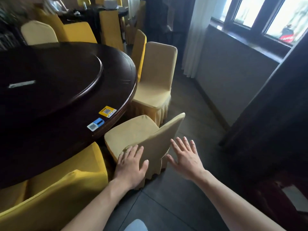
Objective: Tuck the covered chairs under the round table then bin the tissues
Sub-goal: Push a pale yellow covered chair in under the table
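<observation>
Your left hand [131,165] lies flat against the back of the nearest beige chair [141,135], fingers straight and spread, gripping nothing. Your right hand [185,157] hovers just beside the chair's other edge, fingers spread wide, holding nothing. The chair's seat sits partly outside the rim of the round table [66,90]. A second beige chair [156,75] stands beyond, its seat near the table.

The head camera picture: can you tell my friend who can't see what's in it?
Two open hands reach for a beige covered chair beside a dark round table: the left hand rests on its back, the right hand hovers beside it. More beige and yellow covered chairs ring the table.
</observation>
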